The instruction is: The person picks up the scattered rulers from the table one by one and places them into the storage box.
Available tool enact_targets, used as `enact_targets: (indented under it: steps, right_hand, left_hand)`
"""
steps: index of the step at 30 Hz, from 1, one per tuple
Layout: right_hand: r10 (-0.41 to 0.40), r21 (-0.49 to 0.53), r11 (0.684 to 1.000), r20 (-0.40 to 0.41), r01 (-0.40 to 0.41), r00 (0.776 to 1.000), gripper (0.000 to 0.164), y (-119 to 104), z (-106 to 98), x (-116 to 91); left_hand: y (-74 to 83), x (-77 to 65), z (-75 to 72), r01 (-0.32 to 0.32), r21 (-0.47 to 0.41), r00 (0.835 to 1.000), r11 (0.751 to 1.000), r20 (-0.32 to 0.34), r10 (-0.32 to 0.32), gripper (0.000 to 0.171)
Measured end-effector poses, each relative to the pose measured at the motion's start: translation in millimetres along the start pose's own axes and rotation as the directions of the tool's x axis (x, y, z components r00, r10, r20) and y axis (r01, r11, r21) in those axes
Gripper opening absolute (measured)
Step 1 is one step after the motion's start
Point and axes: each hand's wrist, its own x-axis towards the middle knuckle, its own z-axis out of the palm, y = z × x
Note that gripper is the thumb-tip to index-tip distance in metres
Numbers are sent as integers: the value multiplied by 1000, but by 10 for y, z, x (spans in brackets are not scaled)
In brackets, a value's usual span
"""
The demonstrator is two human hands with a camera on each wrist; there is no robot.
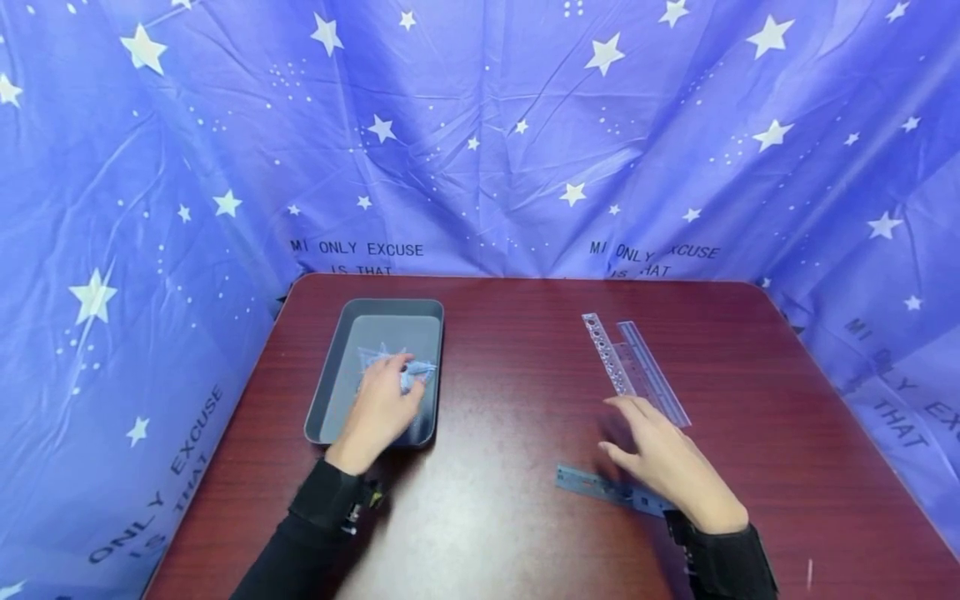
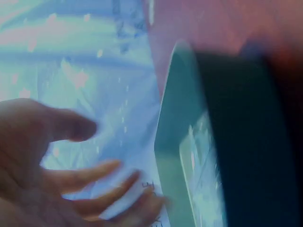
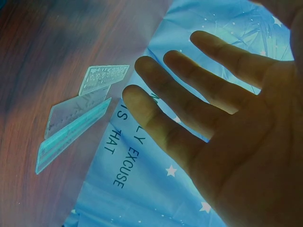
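My left hand point(image 1: 381, 408) hovers over a grey rectangular tray point(image 1: 324, 392), its fingers loosely spread with nothing between them. Several clear bluish plastic pieces point(image 1: 371, 354) with pointed corners lie in the tray, partly hidden by that hand. In the left wrist view the fingers point(image 2: 99, 182) are blurred beside the tray wall. My right hand point(image 1: 667, 458) is spread above the table, holding nothing. Just beyond its fingertips lie a clear stencil ruler point(image 1: 606, 350) with cut-outs and a clear straight ruler point(image 1: 652, 375). A bluish ruler point(image 1: 588, 482) lies partly under the right hand.
Between the stencil and the straight ruler lies another clear plastic piece point(image 3: 75, 109), overlapped by them. The dark red wooden table point(image 1: 502, 375) has rounded far corners. A blue star-printed curtain point(image 1: 480, 167) hangs along its back and sides.
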Motion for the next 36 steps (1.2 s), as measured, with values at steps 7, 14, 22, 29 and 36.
enact_targets:
  steps: [7, 14, 22, 29, 36]
  right_hand:
    - [-10, -17, 1000, 25, 10, 1000, 61, 7, 40, 9]
    - [89, -32, 996, 168, -85, 982, 67, 13, 70, -25]
    - [147, -84, 988, 250, -130, 957, 81, 54, 133, -126]
    - [113, -189, 979, 213, -73, 971, 69, 76, 279, -219]
    - [49, -174, 984, 145, -23, 988, 44, 72, 332, -249]
  left_hand:
    - [330, -235, 266, -203, -13, 975, 979, -95, 201, 42]
    - [468, -396, 493, -343, 84, 938, 936, -19, 345, 47]
    - [520, -446, 638, -413, 175, 909, 893, 24, 416, 54]
    - [488, -451, 657, -411, 166, 911, 896, 36, 411, 55]
    - [453, -452, 656, -408, 154, 913, 900, 32, 408, 53]
